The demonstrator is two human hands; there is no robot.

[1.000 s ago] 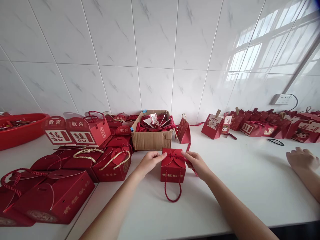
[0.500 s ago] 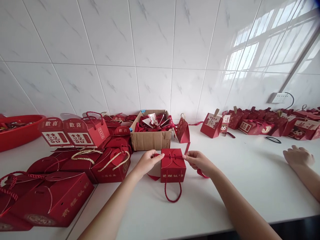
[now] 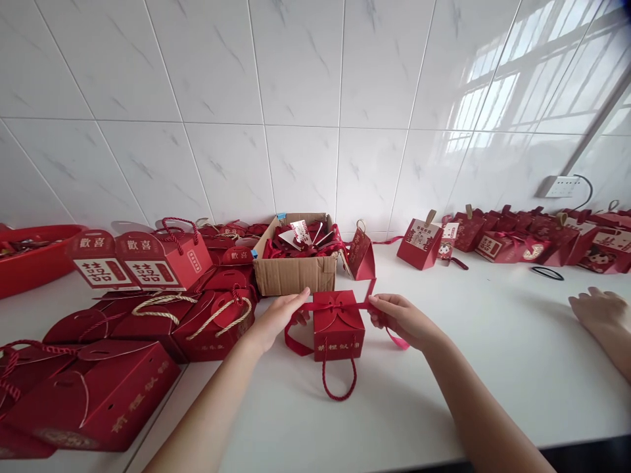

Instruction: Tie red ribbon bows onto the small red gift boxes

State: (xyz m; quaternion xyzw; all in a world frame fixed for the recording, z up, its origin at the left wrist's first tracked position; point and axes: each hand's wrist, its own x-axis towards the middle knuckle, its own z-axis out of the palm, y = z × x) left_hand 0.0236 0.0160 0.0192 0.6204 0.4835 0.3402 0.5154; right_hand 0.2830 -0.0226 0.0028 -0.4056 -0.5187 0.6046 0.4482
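Observation:
A small red gift box with gold lettering stands upright on the white table, its rope handle hanging down toward me. Across its top runs a red ribbon, crossed or knotted in the middle. My left hand pinches the ribbon just left of the box, thumb on top. On the other side my right hand grips the ribbon's other end between thumb and fingers. Loose ribbon tails loop down below both hands.
Several red gift boxes are stacked at the left. Behind the box sits a cardboard carton of red pieces. A red basin is far left. More red boxes line the right wall. Another person's hand rests at the right.
Both my hands have moved apart from the box's centre, drawing the ribbon out straight to either side. The box stays in place.

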